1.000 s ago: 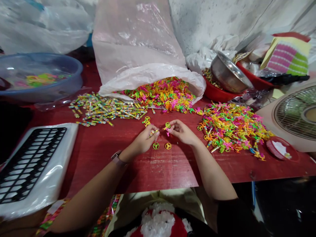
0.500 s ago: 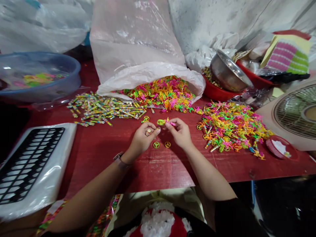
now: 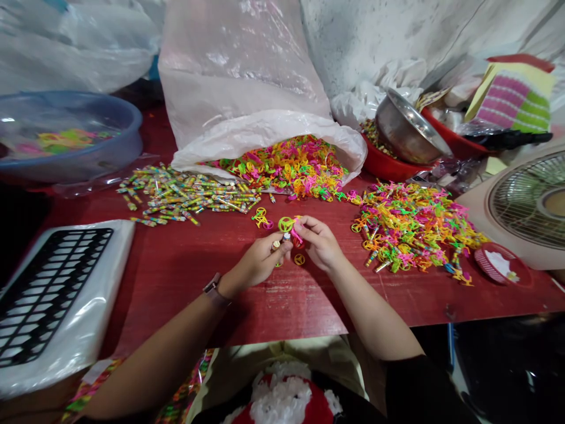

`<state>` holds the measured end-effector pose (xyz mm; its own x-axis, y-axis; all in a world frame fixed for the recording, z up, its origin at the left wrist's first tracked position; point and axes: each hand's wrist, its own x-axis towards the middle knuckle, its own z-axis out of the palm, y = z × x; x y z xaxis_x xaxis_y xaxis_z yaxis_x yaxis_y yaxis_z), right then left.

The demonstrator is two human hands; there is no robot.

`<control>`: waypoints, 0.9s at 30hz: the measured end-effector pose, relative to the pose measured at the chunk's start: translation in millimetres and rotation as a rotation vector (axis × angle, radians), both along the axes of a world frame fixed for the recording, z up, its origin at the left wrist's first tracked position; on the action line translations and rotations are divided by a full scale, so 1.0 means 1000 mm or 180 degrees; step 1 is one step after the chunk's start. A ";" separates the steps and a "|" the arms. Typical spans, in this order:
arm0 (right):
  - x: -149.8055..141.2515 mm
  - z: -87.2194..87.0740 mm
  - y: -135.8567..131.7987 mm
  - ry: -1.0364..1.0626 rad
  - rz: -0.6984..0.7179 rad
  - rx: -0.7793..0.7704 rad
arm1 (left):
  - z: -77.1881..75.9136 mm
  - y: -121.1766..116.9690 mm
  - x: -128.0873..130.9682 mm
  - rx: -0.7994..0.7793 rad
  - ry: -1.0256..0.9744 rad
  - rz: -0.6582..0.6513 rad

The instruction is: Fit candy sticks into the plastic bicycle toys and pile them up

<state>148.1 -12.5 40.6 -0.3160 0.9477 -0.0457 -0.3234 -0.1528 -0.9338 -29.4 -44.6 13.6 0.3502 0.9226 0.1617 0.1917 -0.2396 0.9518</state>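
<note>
Two bare hands meet in the head view over the middle of a red, glossy work surface [image 3: 265, 306], between its near edge and the large white plastic bag [image 3: 273, 121] at its back. Small printed tubes sit in the left hand [image 3: 256, 259], pinched between thumb and curled fingers; one cream end [image 3: 276, 244] and one bluish-white end [image 3: 286, 237] poke out past the grip. A bright pink plastic piece [image 3: 296, 231] is pinched between the thumb and forefinger of the right hand [image 3: 322, 244]; a lime-green spoked plastic wheel [image 3: 286, 224] stands out on its left, just above the bluish-white end. Whether tube and wheel touch, I cannot tell.

The left forearm, a watch [image 3: 212, 284] on its wrist, slants in from the near edge's left part, back of the hand upward; the right forearm slants in from the near edge's right part, fingers turned inward. Just below the fingertips lies a yellow spoked wheel [image 3: 299, 259]. Towards the surface's right end is a multicoloured plastic heap [image 3: 419, 229]; back left, a pile of printed tubes [image 3: 189, 194].
</note>
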 end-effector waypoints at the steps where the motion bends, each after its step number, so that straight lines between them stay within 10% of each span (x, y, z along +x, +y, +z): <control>1: 0.000 0.000 0.000 0.0012 0.0056 -0.0021 | 0.001 -0.001 0.000 -0.0031 0.0064 -0.0024; 14: 0.005 -0.004 0.000 -0.0207 0.0443 0.0062 | 0.006 -0.005 -0.001 0.0118 0.0023 0.0134; 22: -0.017 -0.012 -0.005 -0.1330 -0.0703 0.1189 | -0.007 0.004 0.001 0.0115 0.0113 0.0518; 27: 0.052 0.029 0.015 -0.1519 -0.1362 0.1626 | -0.005 0.013 -0.008 -0.0081 -0.0248 0.0544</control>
